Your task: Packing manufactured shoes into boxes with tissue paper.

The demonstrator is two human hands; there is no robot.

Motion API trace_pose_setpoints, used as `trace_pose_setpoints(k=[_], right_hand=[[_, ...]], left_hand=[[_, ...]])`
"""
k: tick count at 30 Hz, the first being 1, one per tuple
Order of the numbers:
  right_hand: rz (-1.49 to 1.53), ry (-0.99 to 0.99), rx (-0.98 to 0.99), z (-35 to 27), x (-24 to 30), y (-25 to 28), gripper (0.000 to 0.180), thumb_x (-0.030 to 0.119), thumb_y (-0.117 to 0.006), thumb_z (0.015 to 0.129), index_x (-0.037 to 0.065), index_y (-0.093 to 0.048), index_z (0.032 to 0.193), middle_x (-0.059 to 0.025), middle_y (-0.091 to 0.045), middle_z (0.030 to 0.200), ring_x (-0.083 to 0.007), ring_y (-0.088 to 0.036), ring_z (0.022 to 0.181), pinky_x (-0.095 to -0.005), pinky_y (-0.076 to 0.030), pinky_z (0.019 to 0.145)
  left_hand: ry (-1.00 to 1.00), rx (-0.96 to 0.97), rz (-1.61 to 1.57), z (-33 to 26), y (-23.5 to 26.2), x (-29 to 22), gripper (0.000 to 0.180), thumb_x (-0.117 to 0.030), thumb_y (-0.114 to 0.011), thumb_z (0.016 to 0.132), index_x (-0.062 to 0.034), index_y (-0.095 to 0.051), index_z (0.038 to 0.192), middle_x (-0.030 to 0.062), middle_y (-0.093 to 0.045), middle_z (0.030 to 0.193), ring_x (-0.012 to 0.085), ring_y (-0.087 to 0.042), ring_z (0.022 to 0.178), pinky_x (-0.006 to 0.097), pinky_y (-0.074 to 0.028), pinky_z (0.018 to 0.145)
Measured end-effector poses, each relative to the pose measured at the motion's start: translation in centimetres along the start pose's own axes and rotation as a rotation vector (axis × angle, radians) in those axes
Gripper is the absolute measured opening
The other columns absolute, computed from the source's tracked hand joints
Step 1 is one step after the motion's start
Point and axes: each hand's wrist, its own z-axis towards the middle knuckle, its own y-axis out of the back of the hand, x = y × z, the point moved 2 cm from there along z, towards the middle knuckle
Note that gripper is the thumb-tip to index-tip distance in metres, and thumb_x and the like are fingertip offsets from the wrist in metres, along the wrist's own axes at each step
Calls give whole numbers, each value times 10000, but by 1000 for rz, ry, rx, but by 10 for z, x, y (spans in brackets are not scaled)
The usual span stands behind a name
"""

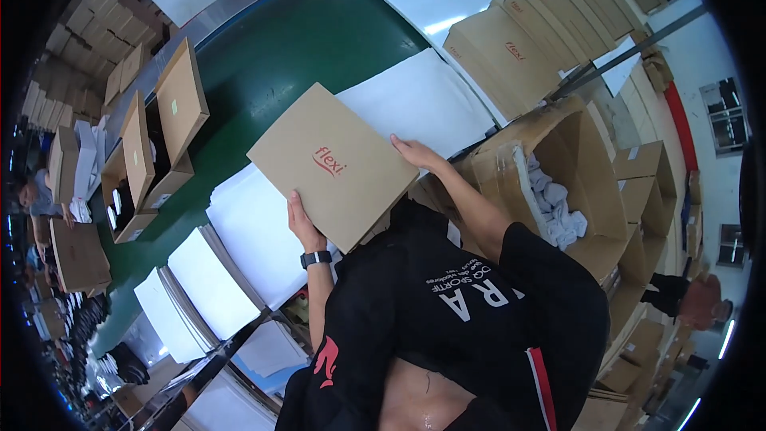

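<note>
The left hand (302,223) grips the near-left edge of a flat brown cardboard box lid (333,164), fingers curled up over the rim and a dark watch (316,258) on the wrist; the right hand (415,152) holds the opposite, right-hand corner, fingers laid along the edge, so both hands are closed on the one piece; the lid sits directly between them, raised above the work surface and tilted, its long axis running from upper left to lower right across the person's chest; neither hand is nearer than the other, since each already has an edge. Beneath the lid lie stacks of white paper sheets (255,231) spread over the green conveyor belt (311,40); to the left on the belt stand open shoe boxes (152,152) with lids upright; to the right a large open carton (574,168) holds crumpled white paper; further back, flat brown lids (511,56) are stacked in rows.
</note>
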Motion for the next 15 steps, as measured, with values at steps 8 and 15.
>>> trace_pose_setpoints(k=[8,15], right_hand=[[791,-129,-24,-15,-26,-41,760,664,-357,1005,27,-584,1354,-104,-607,1354,-213,-545,1255,-380,-412,1056],[705,-220,166,-78,50,-7,834,779,-363,930,122,-526,1415,-108,-524,1426,-290,-451,1324,-569,-421,1018]], left_hand=[[184,-56,7,-59,3,34,693,-490,-583,980,-24,-400,1460,157,-553,1375,284,-581,1211,409,-485,1024],[293,116,-156,-55,-15,-14,650,-469,-594,979,-51,-436,1451,149,-530,1420,296,-563,1236,406,-470,1021]])
